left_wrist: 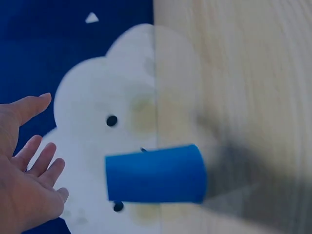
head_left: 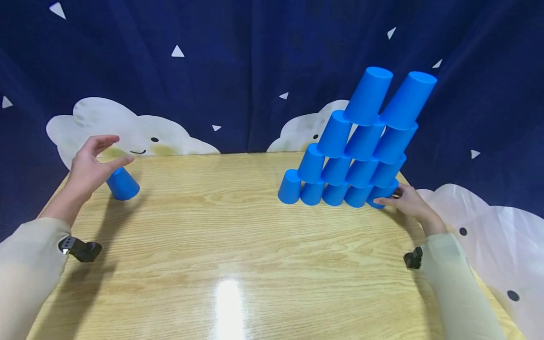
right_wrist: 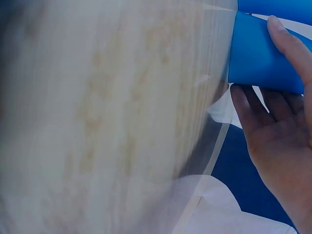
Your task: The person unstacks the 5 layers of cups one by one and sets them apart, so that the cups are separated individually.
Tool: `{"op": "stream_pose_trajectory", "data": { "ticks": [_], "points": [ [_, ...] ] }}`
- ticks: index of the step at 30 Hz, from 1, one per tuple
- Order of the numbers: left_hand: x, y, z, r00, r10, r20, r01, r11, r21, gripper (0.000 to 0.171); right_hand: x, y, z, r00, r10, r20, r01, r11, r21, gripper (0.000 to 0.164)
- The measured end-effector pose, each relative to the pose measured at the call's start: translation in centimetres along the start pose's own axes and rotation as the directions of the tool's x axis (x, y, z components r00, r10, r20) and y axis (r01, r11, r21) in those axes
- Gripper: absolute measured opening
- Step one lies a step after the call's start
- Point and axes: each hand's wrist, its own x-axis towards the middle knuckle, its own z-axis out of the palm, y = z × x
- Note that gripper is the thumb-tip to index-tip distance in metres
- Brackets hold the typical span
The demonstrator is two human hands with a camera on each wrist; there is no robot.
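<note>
Fingers [right_wrist: 243,108] of right hand [right_wrist: 280,151] hold plain blue cup [right_wrist: 256,53].

White glare [head_left: 229,309] on table [head_left: 263,245], soft shadows [head_left: 111,224].

The person wears pale cream long sleeves, the left sleeve [head_left: 31,269] and the right sleeve [head_left: 456,283] both plain, leaving the left hand [head_left: 91,163] and right hand [head_left: 410,204] bare. The left wrist camera [head_left: 85,250] is black, blocky with small dots at one end and rounded at the other. The right wrist camera [head_left: 413,258] is also small and black.
</note>
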Motion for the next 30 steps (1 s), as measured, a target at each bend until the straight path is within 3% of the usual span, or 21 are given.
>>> {"op": "stream_pose_trajectory", "data": {
  "ticks": [7,13,14,17,20,21,26,30],
  "points": [
    [1.1,3.7,1.8,0.996,0.078,0.053,-0.076,0.996,-0.037,0.071,-0.1,-0.3,-0.1,1.0,0.019,0.005,-0.019,1.0,0.002,0.083],
    [2.1,8.0,5.2,0.976,0.181,0.125,-0.163,0.977,-0.14,0.066,-0.1,-0.4,0.0,1.0,0.016,0.004,-0.016,1.0,0.005,0.082],
    [2.8,8.1,6.1,0.964,0.223,0.144,-0.193,0.961,-0.197,0.066,-0.1,-0.3,0.0,1.0,0.013,0.002,-0.013,1.0,0.004,0.081],
    [3.4,10.8,8.5,0.942,0.282,0.184,-0.232,0.94,-0.252,0.065,0.0,-0.1,0.1,1.0,0.009,-0.002,-0.009,1.0,0.004,0.08],
    [3.9,14.4,10.7,0.916,0.34,0.212,-0.277,0.92,-0.279,0.064,-0.1,0.0,0.3,1.0,0.007,-0.003,-0.007,1.0,0.005,0.08],
    [3.4,16.5,11.2,0.915,0.343,0.215,-0.289,0.925,-0.246,0.062,0.0,-0.1,0.3,1.0,0.009,-0.004,-0.009,1.0,0.009,0.08],
    [3.2,22.9,14.3,0.856,0.457,0.241,-0.4,0.882,-0.249,0.059,0.1,-0.2,0.4,1.0,0.007,-0.011,-0.007,1.0,0.03,0.08],
    [3.1,26.9,16.7,0.799,0.543,0.257,-0.482,0.835,-0.264,0.057,0.3,-0.3,0.4,1.0,0.012,-0.015,-0.012,0.999,0.032,0.082]
  ]
}}
